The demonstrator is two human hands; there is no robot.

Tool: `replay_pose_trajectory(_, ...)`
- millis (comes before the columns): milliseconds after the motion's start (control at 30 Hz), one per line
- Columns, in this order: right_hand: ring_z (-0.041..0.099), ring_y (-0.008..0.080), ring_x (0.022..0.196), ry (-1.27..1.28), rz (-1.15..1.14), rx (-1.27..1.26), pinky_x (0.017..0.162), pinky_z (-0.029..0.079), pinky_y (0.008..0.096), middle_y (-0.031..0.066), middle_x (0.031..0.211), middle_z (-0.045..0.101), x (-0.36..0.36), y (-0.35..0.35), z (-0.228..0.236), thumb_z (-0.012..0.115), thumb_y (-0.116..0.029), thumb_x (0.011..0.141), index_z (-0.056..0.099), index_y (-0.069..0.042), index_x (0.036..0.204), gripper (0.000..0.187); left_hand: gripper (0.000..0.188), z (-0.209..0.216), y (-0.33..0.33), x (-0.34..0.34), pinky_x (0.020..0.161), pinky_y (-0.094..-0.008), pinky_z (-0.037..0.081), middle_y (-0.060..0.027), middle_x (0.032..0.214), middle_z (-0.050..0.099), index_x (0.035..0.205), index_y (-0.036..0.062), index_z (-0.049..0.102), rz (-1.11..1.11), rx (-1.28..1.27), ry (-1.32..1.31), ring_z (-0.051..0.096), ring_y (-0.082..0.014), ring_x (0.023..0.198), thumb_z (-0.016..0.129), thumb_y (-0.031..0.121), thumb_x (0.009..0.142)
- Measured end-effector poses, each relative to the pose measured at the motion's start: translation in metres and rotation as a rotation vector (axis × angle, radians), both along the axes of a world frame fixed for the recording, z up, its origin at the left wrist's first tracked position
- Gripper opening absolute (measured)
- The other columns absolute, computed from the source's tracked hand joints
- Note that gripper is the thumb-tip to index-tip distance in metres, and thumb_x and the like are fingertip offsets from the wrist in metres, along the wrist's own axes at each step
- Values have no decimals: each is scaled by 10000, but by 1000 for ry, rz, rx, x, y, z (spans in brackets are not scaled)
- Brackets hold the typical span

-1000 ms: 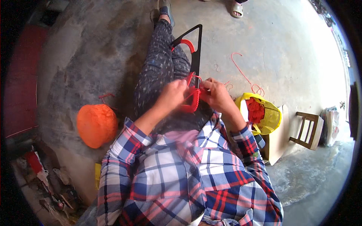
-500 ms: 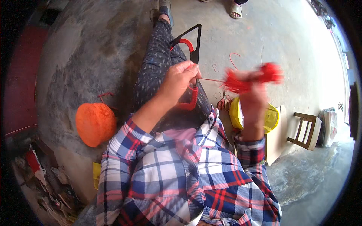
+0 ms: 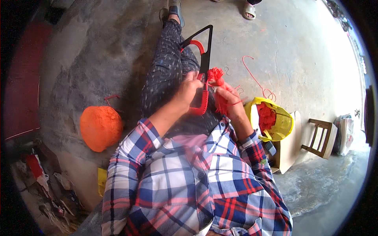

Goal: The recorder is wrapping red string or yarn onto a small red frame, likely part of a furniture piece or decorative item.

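Note:
A black angular frame (image 3: 206,59) stands over my lap, with red cord wound along its lower part. My left hand (image 3: 186,92) is closed on the frame's side, thumb and fingers pinching beside the red winding. On the frame's right, close against it, my right hand (image 3: 233,101) is closed round a small bundle of red yarn (image 3: 215,74). Part of the bundle hangs below the fingers, and a strand crosses the back of that hand. Both hands are slightly blurred, so the exact finger contact is partly hidden.
A yellow bag (image 3: 286,125) holding red yarn (image 3: 266,117) stands to my right, beside a tan board (image 3: 290,151) and a wooden stool (image 3: 321,137). A loose red strand (image 3: 252,72) lies on the floor. An orange round object (image 3: 100,128) sits at left. Another person's shoe (image 3: 249,10) is ahead.
My right hand has swung left with the yarn bundle, from out over the yellow bag to the frame's side. The strand stretched between the hands has shortened. My left hand stays at the frame.

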State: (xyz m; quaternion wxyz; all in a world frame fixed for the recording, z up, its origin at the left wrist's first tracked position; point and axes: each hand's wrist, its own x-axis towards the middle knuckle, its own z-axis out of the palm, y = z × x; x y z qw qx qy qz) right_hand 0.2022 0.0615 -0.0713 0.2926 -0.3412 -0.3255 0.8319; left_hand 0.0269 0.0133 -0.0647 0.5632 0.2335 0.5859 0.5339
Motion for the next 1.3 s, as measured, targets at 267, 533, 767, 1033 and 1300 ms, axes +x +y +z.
replay_pose_trajectory(267,448,64,495,-56,-162,78,453,342,225,-38,634,480,29,-12,38,611,-100,857,553,-65,921,93,324,-14,2,-7,910,-240,372,-14,975,560,1084,32,561,-71,-131,-120,524,-117,946,541,70,763)
replay_pose_trajectory(533,440,49,514,-253,-258,129,461,334,219,-43,632,470,59,5,32,556,-219,923,593,-4,1069,263,392,24,-14,3,962,-304,367,-83,1067,536,1118,-4,542,5,133,333,508,-197,1028,633,142,767)
replay_pose_trajectory(767,471,110,503,122,-49,-81,463,365,245,14,628,517,39,-3,42,559,-384,880,607,13,1012,421,283,181,-41,60,790,-397,493,-143,983,609,1060,10,602,-657,1157,292,598,-277,930,580,100,792)
replay_pose_trajectory(1033,550,146,647,163,-12,100,557,427,261,70,753,583,39,-1,51,611,-415,843,593,43,1052,504,143,201,-48,52,616,-293,466,-67,823,561,868,-3,630,-189,1195,707,564,-179,723,653,77,752)
replay_pose_trajectory(1300,631,185,897,327,23,-8,787,506,310,103,960,652,24,-19,58,642,-404,853,601,24,1113,503,382,97,-28,4,990,-355,398,-124,1181,573,1161,-12,597,-468,416,672,536,-245,1133,662,251,892)
